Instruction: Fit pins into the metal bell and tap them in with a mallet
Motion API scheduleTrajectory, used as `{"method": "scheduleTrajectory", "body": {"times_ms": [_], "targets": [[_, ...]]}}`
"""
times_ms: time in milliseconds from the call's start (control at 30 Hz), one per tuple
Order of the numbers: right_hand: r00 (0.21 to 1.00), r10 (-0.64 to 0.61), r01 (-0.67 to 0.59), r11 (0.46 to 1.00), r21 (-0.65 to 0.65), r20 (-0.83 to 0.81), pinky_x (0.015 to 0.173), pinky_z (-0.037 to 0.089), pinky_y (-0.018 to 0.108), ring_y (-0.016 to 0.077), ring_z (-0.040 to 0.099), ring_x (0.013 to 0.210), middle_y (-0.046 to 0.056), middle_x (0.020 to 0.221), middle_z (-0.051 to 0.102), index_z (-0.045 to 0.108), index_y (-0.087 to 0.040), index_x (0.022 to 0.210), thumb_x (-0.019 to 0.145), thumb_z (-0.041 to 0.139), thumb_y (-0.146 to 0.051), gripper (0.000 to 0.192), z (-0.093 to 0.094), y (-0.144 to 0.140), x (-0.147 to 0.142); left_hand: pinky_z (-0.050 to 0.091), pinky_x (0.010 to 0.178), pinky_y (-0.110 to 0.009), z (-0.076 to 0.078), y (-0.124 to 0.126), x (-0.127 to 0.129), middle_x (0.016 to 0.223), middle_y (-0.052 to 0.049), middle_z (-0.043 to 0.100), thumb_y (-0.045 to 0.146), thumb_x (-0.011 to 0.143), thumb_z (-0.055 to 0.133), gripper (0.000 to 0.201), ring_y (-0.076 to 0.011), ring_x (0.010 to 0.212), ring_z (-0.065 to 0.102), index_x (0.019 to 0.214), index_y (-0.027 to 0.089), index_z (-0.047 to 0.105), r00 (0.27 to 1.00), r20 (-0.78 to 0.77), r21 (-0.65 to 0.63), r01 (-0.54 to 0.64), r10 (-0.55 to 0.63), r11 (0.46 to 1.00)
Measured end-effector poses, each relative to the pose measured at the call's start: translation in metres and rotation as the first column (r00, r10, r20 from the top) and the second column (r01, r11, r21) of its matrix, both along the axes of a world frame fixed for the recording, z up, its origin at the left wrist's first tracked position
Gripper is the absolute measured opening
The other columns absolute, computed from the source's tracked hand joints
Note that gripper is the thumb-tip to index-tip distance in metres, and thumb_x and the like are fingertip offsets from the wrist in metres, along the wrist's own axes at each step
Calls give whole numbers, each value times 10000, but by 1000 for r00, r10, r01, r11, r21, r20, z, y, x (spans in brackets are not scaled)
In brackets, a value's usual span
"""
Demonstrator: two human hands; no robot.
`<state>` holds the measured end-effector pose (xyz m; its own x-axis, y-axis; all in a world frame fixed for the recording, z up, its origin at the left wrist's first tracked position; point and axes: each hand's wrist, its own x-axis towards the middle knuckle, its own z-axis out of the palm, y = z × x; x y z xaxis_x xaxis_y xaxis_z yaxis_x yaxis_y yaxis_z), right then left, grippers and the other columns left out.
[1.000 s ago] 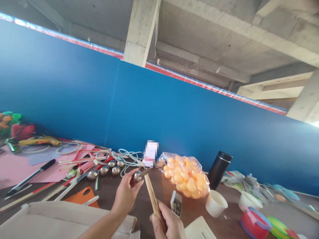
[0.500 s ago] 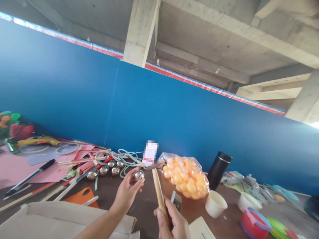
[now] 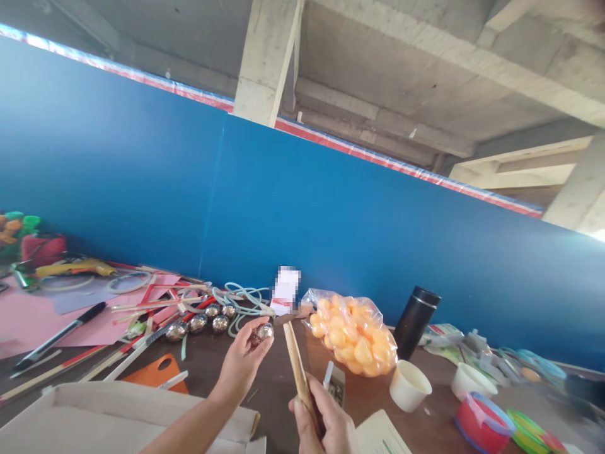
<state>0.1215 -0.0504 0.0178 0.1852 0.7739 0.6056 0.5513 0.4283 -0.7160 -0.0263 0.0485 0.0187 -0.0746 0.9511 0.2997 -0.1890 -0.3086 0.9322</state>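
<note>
Far left of the bench [image 3: 265, 391]: a yellow glue gun [image 3: 73, 268] on pink paper [image 3: 28, 318], with a black pen [image 3: 59, 335] nearer. A row of loose steel balls [image 3: 198, 324] lies just beside a pale coiled cord [image 3: 241, 297]. The left hand [image 3: 241, 366] is raised above the bench, its grip pinched on one steel ball [image 3: 264, 331] at the fingertips. The right hand [image 3: 326, 422] is clenched around a wooden stick [image 3: 297, 369] (tilted, upper end near the held ball, not touching). Right of it: a bag of orange balls [image 3: 352, 334], a black flask [image 3: 414, 323], a white cup [image 3: 409, 386]
</note>
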Motion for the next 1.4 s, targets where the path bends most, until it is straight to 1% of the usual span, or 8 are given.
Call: {"method": "scheduleTrajectory", "body": {"times_ms": [200, 467, 633, 833, 933, 1100, 1300, 1400], "targets": [[995, 33, -32, 999, -12, 95, 429, 510, 140, 130, 622, 430, 68, 649, 703, 659, -123, 1035, 816, 466, -501, 478, -4, 2, 4, 498, 832, -353, 1, -2, 1, 1059, -100, 640, 363, 688, 640, 491, -221, 930, 635, 1115, 159, 511, 998, -47, 14, -47, 47, 999], [998, 29, -28, 1000, -15, 60, 583, 561, 180, 180, 687, 612, 89, 695, 713, 639, -109, 1073, 826, 464, -481, 480, -8, 4, 8, 487, 849, -340, -9, 3, 1, 1141, -86, 573, 336, 739, 600, 440, -198, 945, 614, 1147, 200, 508, 987, -132, 86, -84, 95, 993], [994, 63, -60, 997, -48, 85, 443, 509, 146, 140, 630, 466, 74, 664, 704, 657, -125, 1047, 806, 485, -471, 455, -4, 3, 7, 495, 828, -343, -12, 6, 0, 1123, -90, 569, 335, 723, 621, 431, -210, 932, 619, 1123, 201, 533, 986, -107, 84, -119, 127, 989], [992, 11, -31, 986, -164, -123, 274, 399, 144, 78, 499, 275, 69, 710, 701, 600, -117, 1095, 809, 476, -518, 509, 3, 0, 6, 495, 831, -334, -11, 5, 0, 1127, -82, 579, 318, 711, 645, 435, -215, 945, 620, 1121, 218, 543, 994, -56, 65, -91, 95, 994], [998, 18, -26, 992, -126, -66, 320, 442, 157, 98, 533, 311, 65, 681, 700, 616, -120, 1083, 805, 483, -504, 492, -2, 1, 6, 497, 827, -329, -13, 6, 0, 1125, -75, 585, 300, 695, 664, 426, -216, 938, 623, 1104, 226, 567, 993, -33, 87, -113, 116, 990], [993, 42, -41, 999, -13, 112, 592, 550, 201, 182, 675, 597, 92, 775, 721, 683, -140, 997, 772, 533, -435, 401, -10, 5, 5, 495, 836, -341, -14, 7, -1, 1087, -85, 598, 291, 698, 664, 412, -224, 943, 619, 1089, 203, 568, 994, -13, 105, -111, 113, 988], [1000, 21, -21, 999, -40, 6, 518, 536, 176, 168, 659, 519, 49, 591, 688, 645, -131, 1043, 819, 474, -455, 429, -5, 3, 3, 498, 831, -337, -17, 7, 0, 1114, -71, 562, 281, 730, 629, 401, -207, 933, 613, 1120, 235, 548, 988, -90, 144, -112, 126, 983], [998, 31, -31, 1000, -1, 61, 579, 551, 193, 181, 673, 585, 82, 690, 714, 670, -132, 1011, 803, 493, -468, 433, -7, 4, 3, 497, 837, -347, -19, 8, 1, 1111, -73, 549, 271, 745, 606, 374, -205, 943, 604, 1110, 228, 540, 981, -133, 187, -118, 144, 975]]}}
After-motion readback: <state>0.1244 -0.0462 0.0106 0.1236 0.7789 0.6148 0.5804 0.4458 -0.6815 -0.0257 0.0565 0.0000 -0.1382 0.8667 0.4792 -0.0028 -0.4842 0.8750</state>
